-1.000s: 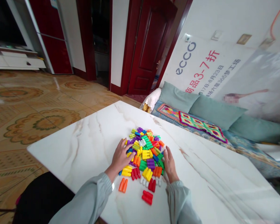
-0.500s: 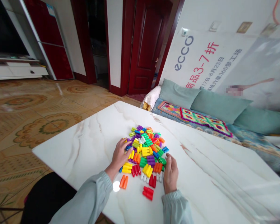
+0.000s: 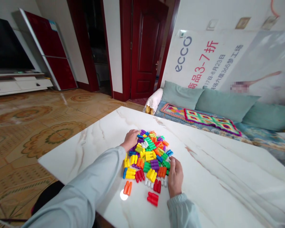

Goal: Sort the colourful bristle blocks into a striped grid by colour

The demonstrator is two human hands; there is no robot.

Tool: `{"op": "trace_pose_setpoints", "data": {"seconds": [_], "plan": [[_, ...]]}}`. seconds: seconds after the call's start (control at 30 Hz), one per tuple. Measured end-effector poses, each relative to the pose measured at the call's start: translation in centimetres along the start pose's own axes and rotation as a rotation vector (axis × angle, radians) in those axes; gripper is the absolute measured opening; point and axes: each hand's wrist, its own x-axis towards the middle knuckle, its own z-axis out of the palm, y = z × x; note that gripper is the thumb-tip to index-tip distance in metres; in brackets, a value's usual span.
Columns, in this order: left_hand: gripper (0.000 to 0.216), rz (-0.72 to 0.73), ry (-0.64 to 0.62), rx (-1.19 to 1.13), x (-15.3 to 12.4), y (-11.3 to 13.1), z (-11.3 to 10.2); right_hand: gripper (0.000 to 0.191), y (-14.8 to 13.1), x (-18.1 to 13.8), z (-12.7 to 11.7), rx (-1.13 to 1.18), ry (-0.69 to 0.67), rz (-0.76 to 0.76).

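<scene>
A pile of colorful plastic building blocks (image 3: 150,155), shaped like short rows of joined rounded tubes, lies on the white marble-patterned table (image 3: 97,126). My left hand (image 3: 131,139) is at the pile's far left edge, fingers stretched out against the blocks there; its fingertips are partly hidden. On the pile's right side rests my right hand (image 3: 175,174), on its edge, fingers loosely curved and apart, with nothing visible in it. Nearest to me lie a red block (image 3: 153,199) and an orange block (image 3: 127,188), apart from the heap.
Beyond the table stands a sofa with green cushions (image 3: 180,95) and a crocheted cover (image 3: 209,120). A red door (image 3: 148,47), a red refrigerator (image 3: 48,41) and a television cabinet (image 3: 21,85) are farther back. The table's left edge borders the tiled floor (image 3: 54,133).
My left hand has moved away from me along the pile's left side, to its far edge. My right hand stays beside the pile. The view has shifted slightly.
</scene>
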Motion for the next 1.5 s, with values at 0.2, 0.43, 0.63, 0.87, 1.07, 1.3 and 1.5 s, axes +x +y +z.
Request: {"op": "trace_pose_setpoints", "data": {"seconds": [0.2, 0.43, 0.63, 0.87, 1.07, 1.3, 1.5], "plan": [[0.021, -0.034, 0.033, 0.068, 0.0, 0.5, 0.1, 0.057, 0.2, 0.1, 0.1, 0.004, -0.024, -0.007], [0.044, 0.017, -0.019, 0.089, -1.2, 0.7, 0.6, 0.06, 0.1, 0.2, 0.1, -0.011, -0.04, -0.011], [0.047, 0.049, -0.055, 0.084, -0.4, 0.8, 1.5, 0.062, 0.2, 0.3, 0.1, -0.025, -0.039, -0.015], [0.031, 0.008, 0.053, -0.005, -1.4, 1.2, 0.7, 0.06, 0.2, 0.3, 0.2, -0.045, -0.045, -0.033], [0.025, 0.032, 0.087, -0.143, -6.1, 2.1, -1.5, 0.063, 0.1, 0.3, 0.2, -0.038, -0.054, -0.02], [0.072, 0.114, -0.219, -0.07, -16.9, 4.8, -5.0, 0.062, -0.2, 0.0, 0.1, -0.039, -0.049, -0.009], [0.105, 0.189, -0.408, 0.09, -20.9, 4.7, -4.4, 0.065, -0.2, 0.0, 0.3, -0.12, -0.061, -0.075]]}}
